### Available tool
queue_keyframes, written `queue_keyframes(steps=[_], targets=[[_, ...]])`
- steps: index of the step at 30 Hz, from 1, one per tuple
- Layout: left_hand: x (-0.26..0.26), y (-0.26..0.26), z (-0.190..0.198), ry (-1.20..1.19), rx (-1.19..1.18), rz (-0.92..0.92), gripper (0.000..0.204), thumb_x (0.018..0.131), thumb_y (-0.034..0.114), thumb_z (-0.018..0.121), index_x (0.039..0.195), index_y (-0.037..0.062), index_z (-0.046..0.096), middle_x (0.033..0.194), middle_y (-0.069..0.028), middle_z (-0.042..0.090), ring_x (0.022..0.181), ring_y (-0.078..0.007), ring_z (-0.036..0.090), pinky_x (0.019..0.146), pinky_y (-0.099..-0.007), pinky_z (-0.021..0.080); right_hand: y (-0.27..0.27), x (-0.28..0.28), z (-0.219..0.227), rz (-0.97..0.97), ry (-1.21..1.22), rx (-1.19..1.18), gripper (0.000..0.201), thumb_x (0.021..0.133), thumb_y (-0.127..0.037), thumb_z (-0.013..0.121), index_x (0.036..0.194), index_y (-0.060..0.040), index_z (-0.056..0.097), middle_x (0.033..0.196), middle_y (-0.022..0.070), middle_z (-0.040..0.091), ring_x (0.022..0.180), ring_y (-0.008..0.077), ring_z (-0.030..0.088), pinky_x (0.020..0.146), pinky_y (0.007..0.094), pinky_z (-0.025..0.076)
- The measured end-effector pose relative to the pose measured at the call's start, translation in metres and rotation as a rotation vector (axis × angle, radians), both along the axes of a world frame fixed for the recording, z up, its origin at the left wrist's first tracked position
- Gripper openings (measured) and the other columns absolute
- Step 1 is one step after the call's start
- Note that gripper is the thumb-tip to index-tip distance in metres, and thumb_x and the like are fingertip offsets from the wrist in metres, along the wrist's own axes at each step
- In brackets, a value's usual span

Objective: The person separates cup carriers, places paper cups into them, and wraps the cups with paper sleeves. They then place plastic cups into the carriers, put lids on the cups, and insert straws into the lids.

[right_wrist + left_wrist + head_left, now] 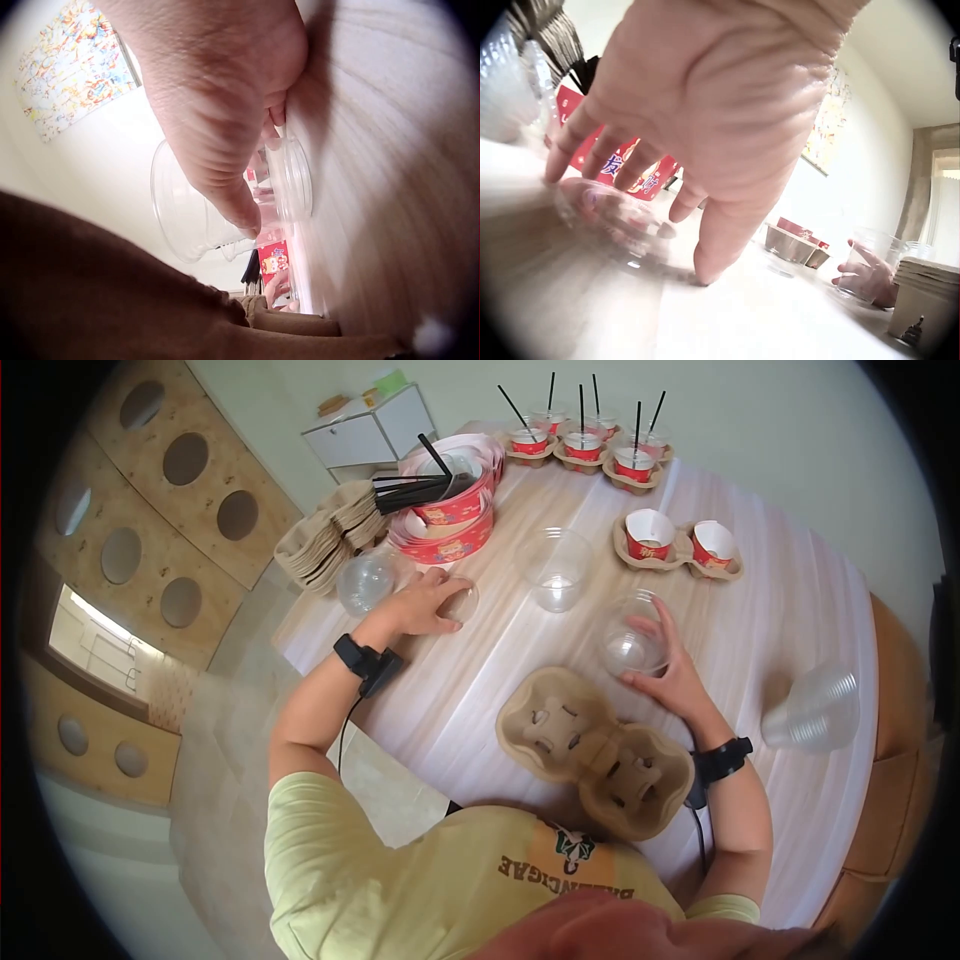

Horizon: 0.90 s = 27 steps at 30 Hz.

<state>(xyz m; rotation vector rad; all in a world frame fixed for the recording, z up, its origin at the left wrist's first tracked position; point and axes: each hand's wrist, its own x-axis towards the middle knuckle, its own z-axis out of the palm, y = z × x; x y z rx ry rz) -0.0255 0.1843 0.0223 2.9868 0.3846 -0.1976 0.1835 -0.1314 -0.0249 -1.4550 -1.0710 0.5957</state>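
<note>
Backed by pale walls hung with a colourful picture. Furnished with a streaky wood-grain desk, a white cabinet at the back and brown padded seating at the right. Laid with a pale grey floor. Lined on the left with wooden panels bearing circles, beside a brightly lit opening.

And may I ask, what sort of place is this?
Perhaps a drinks-packing corner in a shop or workroom: red-and-white cups with black straws stand in cardboard carriers, and a stack of clear plastic cups is on the table.
</note>
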Motion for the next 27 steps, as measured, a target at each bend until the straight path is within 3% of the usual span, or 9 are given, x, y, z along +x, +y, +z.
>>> queue_keyframes(steps=[4, 10, 13, 15, 16, 18, 20, 25, 27], targets=[[0.007, -0.011, 0.008, 0.087, -0.042, 0.088, 0.072, 0.064, 0.028, 0.067, 0.128, 0.0204, 0.037, 0.124, -0.02, 0.039, 0.108, -0.0428, 0.042, 0.091, -0.0459, 0.037, 0.001, 0.0, -0.001, -0.002, -0.035, 0.014, 0.098, 0.06, -0.007, 0.074, 0.139, -0.0117, 0.016, 0.121, 0.0153, 0.048, 0.116, 0.0226, 0.043, 0.096, 0.0309, 0.033], [0.018, -0.012, 0.013, 0.245, 0.061, 0.047, 0.069, 0.062, 0.022, 0.066, 0.123, 0.0148, 0.036, 0.124, -0.0212, 0.038, 0.097, -0.0412, 0.051, 0.084, -0.045, 0.042, 0.0, -0.003, 0.003, -0.008, -0.034, 0.007, 0.097, 0.061, -0.008, 0.074, 0.14, -0.0123, 0.016, 0.119, 0.0152, 0.049, 0.115, 0.0229, 0.044, 0.096, 0.0323, 0.034], [0.012, -0.011, 0.013, 0.231, 0.069, 0.008, 0.062, 0.063, 0.015, 0.064, 0.12, 0.0121, 0.038, 0.118, -0.0226, 0.044, 0.091, -0.039, 0.054, 0.08, -0.0444, 0.043, 0.002, 0.001, -0.002, -0.01, -0.055, 0.0, 0.097, 0.062, -0.01, 0.074, 0.139, -0.0124, 0.016, 0.119, 0.0154, 0.05, 0.114, 0.0237, 0.045, 0.096, 0.0333, 0.035], [0.007, -0.009, 0.009, 0.09, 0.044, 0.02, 0.055, 0.067, 0.01, 0.058, 0.119, 0.0103, 0.04, 0.097, -0.0215, 0.056, 0.084, -0.0381, 0.056, 0.073, -0.0456, 0.044, 0.002, 0.001, -0.003, -0.011, -0.101, 0.004, 0.097, 0.062, -0.011, 0.075, 0.139, -0.0125, 0.016, 0.119, 0.0155, 0.05, 0.114, 0.0243, 0.045, 0.096, 0.0337, 0.036], [0.004, -0.01, 0.004, 0.096, 0.042, 0.017, 0.055, 0.067, 0.01, 0.058, 0.119, 0.0103, 0.04, 0.097, -0.0215, 0.056, 0.084, -0.0381, 0.056, 0.073, -0.0456, 0.044, 0.001, 0.001, -0.002, 0.001, -0.063, 0.006, 0.097, 0.062, -0.012, 0.075, 0.139, -0.0125, 0.016, 0.119, 0.0155, 0.05, 0.115, 0.0249, 0.045, 0.096, 0.0337, 0.035], [0.0, -0.021, 0.007, -0.061, 0.2, 0.133, 0.047, 0.071, 0.007, 0.053, 0.116, 0.0092, 0.044, 0.077, -0.0192, 0.06, 0.077, -0.0375, 0.058, 0.067, -0.0452, 0.045, 0.001, 0.0, -0.001, 0.003, -0.021, 0.003, 0.097, 0.062, -0.013, 0.075, 0.139, -0.0125, 0.016, 0.119, 0.0155, 0.05, 0.115, 0.0255, 0.046, 0.096, 0.0337, 0.035], [0.003, -0.022, 0.016, -0.185, 0.209, 0.154, 0.045, 0.073, 0.007, 0.052, 0.117, 0.0092, 0.044, 0.075, -0.0188, 0.06, 0.075, -0.037, 0.058, 0.065, -0.0444, 0.046, 0.0, 0.001, 0.0, -0.008, -0.129, -0.019, 0.098, 0.062, -0.014, 0.075, 0.139, -0.0124, 0.016, 0.119, 0.0152, 0.05, 0.115, 0.0259, 0.046, 0.096, 0.0337, 0.035], [0.028, -0.04, 0.045, -0.603, 0.109, 0.162, 0.045, 0.078, 0.006, 0.049, 0.123, 0.0085, 0.043, 0.078, -0.0198, 0.059, 0.074, -0.0353, 0.058, 0.063, -0.0423, 0.047, 0.001, 0.001, -0.002, 0.0, -0.11, -0.011, 0.098, 0.062, -0.014, 0.076, 0.139, -0.0122, 0.016, 0.119, 0.0151, 0.05, 0.114, 0.0253, 0.046, 0.096, 0.0341, 0.035], [0.047, -0.055, 0.049, -0.729, 0.062, 0.008, 0.047, 0.079, 0.003, 0.048, 0.125, 0.0083, 0.042, 0.084, -0.0197, 0.059, 0.075, -0.0346, 0.059, 0.063, -0.0421, 0.047, 0.0, 0.002, -0.003, -0.003, -0.108, -0.005, 0.098, 0.062, -0.014, 0.076, 0.139, -0.0122, 0.016, 0.119, 0.015, 0.05, 0.114, 0.0252, 0.047, 0.096, 0.0343, 0.034]])
